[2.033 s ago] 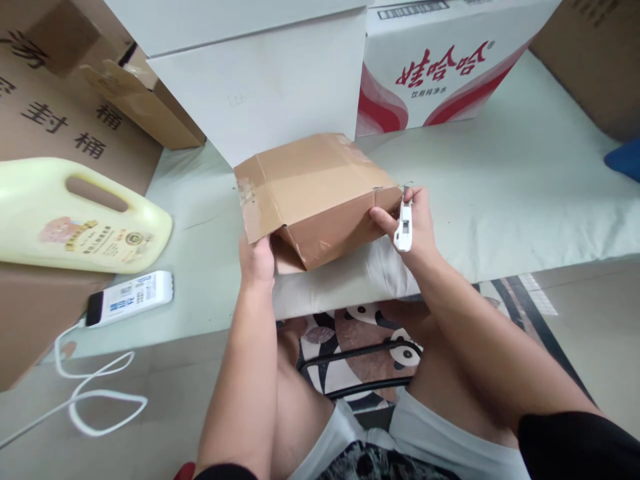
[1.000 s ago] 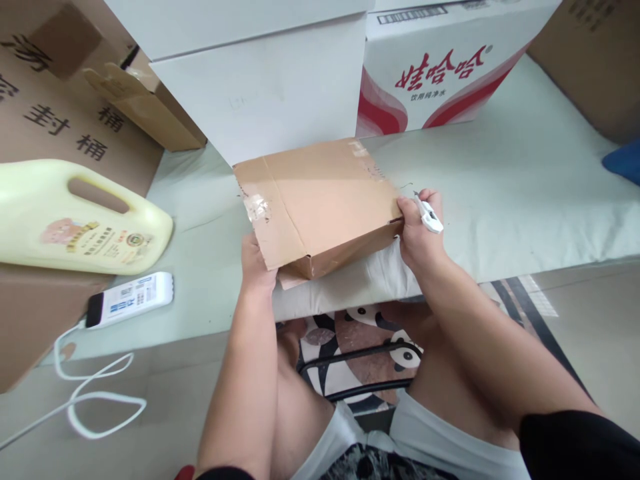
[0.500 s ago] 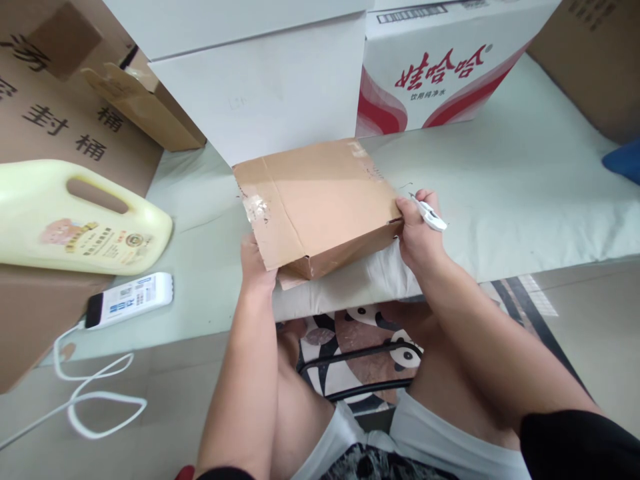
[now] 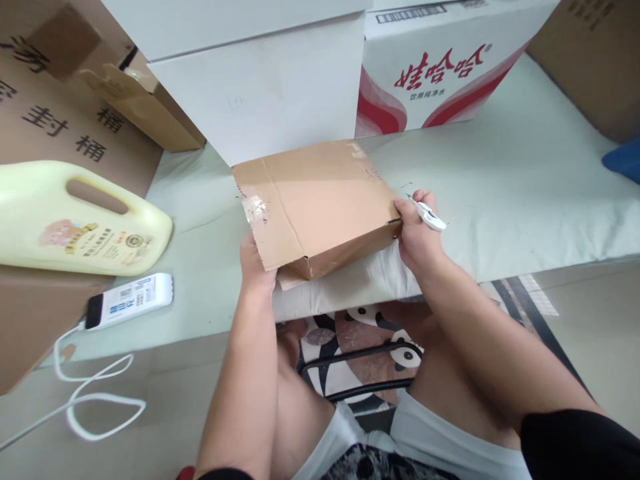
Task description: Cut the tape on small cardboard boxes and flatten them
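A brown cardboard box (image 4: 325, 207) lies tilted between my hands at the middle of the cloth-covered surface, with bits of clear tape on its torn edges. My left hand (image 4: 255, 263) grips its near left side, the fingers partly hidden by a flap. At the near right corner, my right hand (image 4: 417, 230) pinches the box with the thumb on top. That same hand also keeps a small white utility knife (image 4: 431, 217) lying across it, thin tip pointing up and left, away from the cardboard.
White cartons (image 4: 270, 93) and a red-and-white water carton (image 4: 435, 80) stand behind the box. To the left are a pale yellow jug (image 4: 100, 247), a white power strip (image 4: 133, 300) with its cord, and a small open carton (image 4: 155, 110). Something blue (image 4: 625, 162) sits far right.
Almost nothing differs. The box and both hands stay in place, with only a very slight shift of the right hand and knife.
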`<act>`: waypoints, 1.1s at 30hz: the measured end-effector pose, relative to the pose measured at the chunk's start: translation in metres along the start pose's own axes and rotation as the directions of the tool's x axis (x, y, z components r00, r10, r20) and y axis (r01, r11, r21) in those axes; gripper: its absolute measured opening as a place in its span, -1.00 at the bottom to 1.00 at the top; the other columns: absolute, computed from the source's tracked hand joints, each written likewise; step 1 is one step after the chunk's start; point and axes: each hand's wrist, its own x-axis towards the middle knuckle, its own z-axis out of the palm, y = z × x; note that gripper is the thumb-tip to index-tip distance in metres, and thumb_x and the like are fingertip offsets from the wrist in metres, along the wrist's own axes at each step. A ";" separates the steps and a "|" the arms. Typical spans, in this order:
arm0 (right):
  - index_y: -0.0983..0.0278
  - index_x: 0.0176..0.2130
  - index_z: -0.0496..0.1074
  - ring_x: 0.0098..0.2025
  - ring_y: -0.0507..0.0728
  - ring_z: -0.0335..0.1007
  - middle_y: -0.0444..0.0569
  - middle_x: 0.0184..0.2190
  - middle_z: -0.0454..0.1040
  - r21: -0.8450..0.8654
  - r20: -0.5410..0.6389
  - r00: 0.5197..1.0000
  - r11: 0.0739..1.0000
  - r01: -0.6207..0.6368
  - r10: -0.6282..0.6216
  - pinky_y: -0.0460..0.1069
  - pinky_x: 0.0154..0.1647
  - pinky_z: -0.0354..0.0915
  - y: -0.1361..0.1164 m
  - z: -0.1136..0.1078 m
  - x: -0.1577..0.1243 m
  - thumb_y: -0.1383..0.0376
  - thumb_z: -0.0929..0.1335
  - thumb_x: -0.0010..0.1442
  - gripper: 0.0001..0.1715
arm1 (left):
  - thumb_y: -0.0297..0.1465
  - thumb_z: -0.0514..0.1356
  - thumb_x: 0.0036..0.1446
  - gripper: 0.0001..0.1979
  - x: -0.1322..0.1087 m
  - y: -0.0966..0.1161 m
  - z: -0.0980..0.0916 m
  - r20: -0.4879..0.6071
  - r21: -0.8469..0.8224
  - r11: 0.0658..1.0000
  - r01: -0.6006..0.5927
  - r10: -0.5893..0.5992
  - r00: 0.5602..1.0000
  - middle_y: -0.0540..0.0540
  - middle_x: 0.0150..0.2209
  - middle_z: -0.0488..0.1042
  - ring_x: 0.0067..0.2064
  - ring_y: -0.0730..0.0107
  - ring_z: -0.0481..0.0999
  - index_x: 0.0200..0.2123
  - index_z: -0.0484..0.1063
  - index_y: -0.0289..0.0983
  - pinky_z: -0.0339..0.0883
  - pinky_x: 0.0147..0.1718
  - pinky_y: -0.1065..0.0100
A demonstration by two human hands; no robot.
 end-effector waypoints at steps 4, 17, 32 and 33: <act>0.12 -0.25 0.06 -0.45 0.02 -0.06 -0.24 -0.45 0.01 -0.001 -0.011 1.000 1.000 -0.004 0.004 -0.05 -0.51 -0.09 0.001 0.000 0.000 0.19 0.41 0.05 -0.57 | -0.15 0.55 -0.27 -0.61 -0.001 0.003 0.001 0.014 -0.014 1.000 0.018 -0.018 1.000 -0.05 -0.40 0.66 -0.32 0.22 0.68 -0.43 0.61 -0.29 0.58 -0.31 0.30; 0.12 -0.28 0.08 -0.45 0.02 -0.08 -0.24 -0.46 0.00 0.016 -0.033 0.999 1.000 -0.015 0.015 -0.05 -0.53 -0.09 0.000 0.002 0.002 0.20 0.41 0.00 -0.58 | -0.28 0.59 -0.27 -0.66 -0.006 0.010 0.004 -0.007 -0.060 0.995 0.073 -0.074 0.997 -0.06 -0.38 0.70 -0.38 0.36 0.62 -0.40 0.67 -0.31 0.54 -0.33 0.38; 0.12 -0.27 0.06 -0.46 0.02 -0.08 -0.25 -0.47 0.00 0.003 -0.027 0.999 1.000 -0.024 0.024 -0.08 -0.55 -0.09 -0.001 0.001 0.000 0.22 0.42 0.02 -0.56 | -0.26 0.55 -0.24 -0.71 -0.003 0.008 0.001 0.001 -0.023 0.998 0.053 -0.053 0.999 -0.08 -0.39 0.68 -0.39 0.28 0.62 -0.45 0.65 -0.30 0.51 -0.38 0.32; 0.12 -0.27 0.07 -0.46 0.02 -0.08 -0.25 -0.48 0.00 0.004 -0.026 0.999 1.000 -0.023 0.023 -0.08 -0.55 -0.09 -0.001 0.001 0.000 0.22 0.42 0.02 -0.57 | -0.27 0.55 -0.24 -0.71 -0.003 0.008 0.000 0.002 -0.019 0.999 0.051 -0.051 0.999 -0.08 -0.39 0.68 -0.38 0.29 0.62 -0.45 0.65 -0.30 0.50 -0.38 0.32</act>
